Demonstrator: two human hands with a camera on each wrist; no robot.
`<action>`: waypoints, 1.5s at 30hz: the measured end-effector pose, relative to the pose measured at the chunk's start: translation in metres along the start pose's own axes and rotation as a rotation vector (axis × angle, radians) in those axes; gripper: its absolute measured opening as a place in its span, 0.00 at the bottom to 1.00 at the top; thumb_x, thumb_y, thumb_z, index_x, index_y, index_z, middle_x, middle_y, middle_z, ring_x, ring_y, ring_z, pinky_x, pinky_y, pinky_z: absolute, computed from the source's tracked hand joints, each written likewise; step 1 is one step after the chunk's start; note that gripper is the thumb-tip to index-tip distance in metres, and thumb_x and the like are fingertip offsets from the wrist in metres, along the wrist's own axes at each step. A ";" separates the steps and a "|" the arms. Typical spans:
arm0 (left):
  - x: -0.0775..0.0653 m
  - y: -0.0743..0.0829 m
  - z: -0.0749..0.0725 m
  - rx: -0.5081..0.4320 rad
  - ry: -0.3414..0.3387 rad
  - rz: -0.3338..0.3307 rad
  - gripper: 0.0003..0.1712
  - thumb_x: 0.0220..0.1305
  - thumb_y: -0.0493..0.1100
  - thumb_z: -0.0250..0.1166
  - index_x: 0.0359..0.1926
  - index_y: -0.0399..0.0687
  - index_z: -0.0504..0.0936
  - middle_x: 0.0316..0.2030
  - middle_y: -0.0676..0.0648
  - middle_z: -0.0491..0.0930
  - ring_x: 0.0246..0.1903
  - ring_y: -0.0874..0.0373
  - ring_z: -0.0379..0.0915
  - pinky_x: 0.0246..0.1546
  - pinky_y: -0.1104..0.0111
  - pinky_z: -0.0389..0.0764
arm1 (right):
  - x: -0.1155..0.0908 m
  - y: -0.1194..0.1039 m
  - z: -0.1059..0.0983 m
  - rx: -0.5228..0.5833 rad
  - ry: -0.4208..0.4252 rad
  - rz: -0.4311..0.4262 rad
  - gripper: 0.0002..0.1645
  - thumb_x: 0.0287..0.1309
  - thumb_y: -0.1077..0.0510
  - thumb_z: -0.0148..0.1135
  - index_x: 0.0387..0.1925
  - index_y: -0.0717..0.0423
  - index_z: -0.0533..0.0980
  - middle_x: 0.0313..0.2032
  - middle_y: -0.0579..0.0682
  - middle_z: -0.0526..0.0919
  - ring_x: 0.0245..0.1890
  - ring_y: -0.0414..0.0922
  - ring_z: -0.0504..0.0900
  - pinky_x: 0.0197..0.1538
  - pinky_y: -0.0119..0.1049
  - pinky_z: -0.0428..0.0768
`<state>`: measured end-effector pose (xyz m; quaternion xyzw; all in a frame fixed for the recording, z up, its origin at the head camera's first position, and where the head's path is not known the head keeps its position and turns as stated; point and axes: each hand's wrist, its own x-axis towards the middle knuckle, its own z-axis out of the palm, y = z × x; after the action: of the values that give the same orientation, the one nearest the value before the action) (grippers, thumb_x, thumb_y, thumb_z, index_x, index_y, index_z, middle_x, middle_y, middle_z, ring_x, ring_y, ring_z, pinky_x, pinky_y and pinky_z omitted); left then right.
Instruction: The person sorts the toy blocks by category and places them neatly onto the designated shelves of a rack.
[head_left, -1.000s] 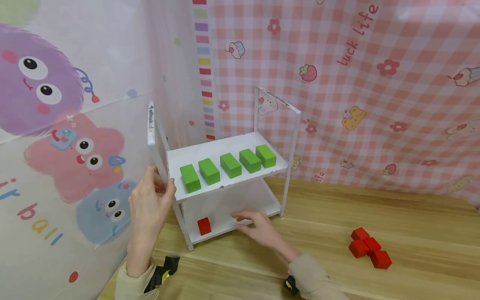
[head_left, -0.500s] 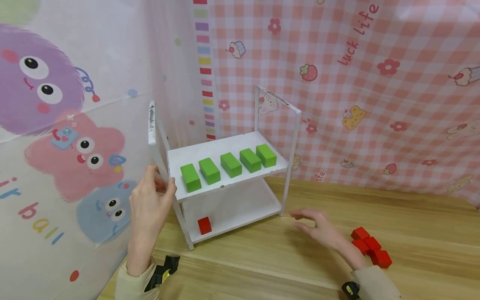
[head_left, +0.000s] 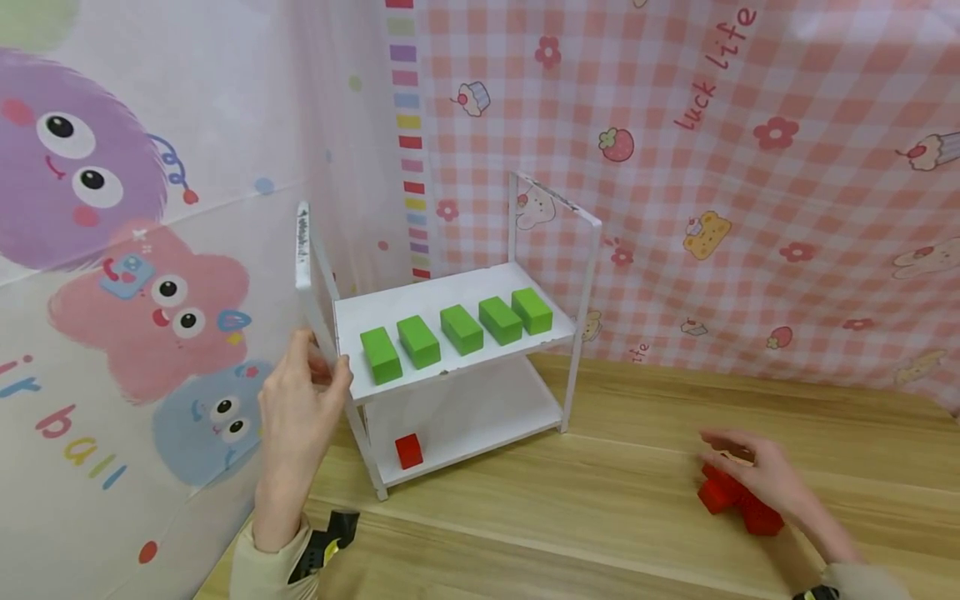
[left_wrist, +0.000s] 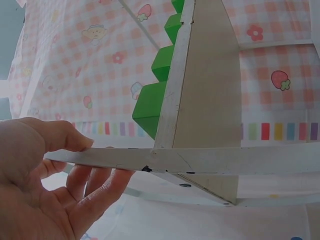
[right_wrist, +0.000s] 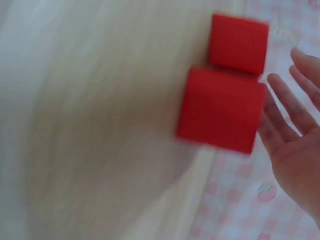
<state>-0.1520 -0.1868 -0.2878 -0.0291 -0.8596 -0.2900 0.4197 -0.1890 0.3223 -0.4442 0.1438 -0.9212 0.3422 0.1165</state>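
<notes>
A white two-tier rack (head_left: 435, 292) stands on the wooden tabletop. My left hand (head_left: 296, 425) holds its left front post (left_wrist: 220, 160), thumb on one side and fingers on the other in the left wrist view. On the upper tier, several green blocks (head_left: 461, 329) form a row. One red block (head_left: 408, 451) sits at the left of the lower tier. Over a cluster of red blocks (head_left: 720, 493) at the right hovers my right hand (head_left: 768, 475), slightly blurred and partly covering them. In the right wrist view its fingers (right_wrist: 290, 102) are spread beside the blocks, holding nothing.
Wooden tabletop (head_left: 622, 500) lies between the rack and the red cluster. A pink checked cloth (head_left: 675, 183) hangs behind, and a white cartoon-printed sheet (head_left: 247, 100) hangs close along the left side.
My right hand has moved from in front of the rack's lower tier rightward to the red blocks. My left hand stays on the post, and the blocks on the rack have not moved.
</notes>
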 end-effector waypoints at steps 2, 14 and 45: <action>0.000 0.000 0.000 0.002 -0.002 0.001 0.11 0.56 0.33 0.62 0.39 0.34 0.71 0.22 0.40 0.76 0.22 0.45 0.76 0.24 0.61 0.71 | -0.004 0.008 -0.003 -0.033 -0.010 0.037 0.21 0.52 0.59 0.68 0.49 0.63 0.78 0.43 0.61 0.85 0.39 0.22 0.77 0.39 0.20 0.76; 0.000 -0.001 0.001 0.002 -0.004 -0.003 0.11 0.56 0.33 0.62 0.40 0.33 0.71 0.22 0.39 0.76 0.22 0.45 0.76 0.24 0.63 0.71 | -0.009 0.013 -0.008 -0.185 -0.129 0.206 0.29 0.54 0.45 0.66 0.50 0.62 0.79 0.46 0.62 0.84 0.45 0.57 0.82 0.41 0.38 0.78; 0.000 -0.002 0.001 0.003 0.015 0.013 0.11 0.55 0.32 0.62 0.39 0.34 0.71 0.21 0.41 0.75 0.21 0.47 0.76 0.23 0.63 0.69 | 0.003 0.001 0.003 -0.116 0.022 0.118 0.22 0.53 0.60 0.67 0.50 0.64 0.77 0.42 0.65 0.84 0.39 0.62 0.85 0.37 0.36 0.83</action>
<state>-0.1532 -0.1874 -0.2894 -0.0319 -0.8567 -0.2862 0.4280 -0.1924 0.3206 -0.4459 0.0785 -0.9451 0.2959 0.1146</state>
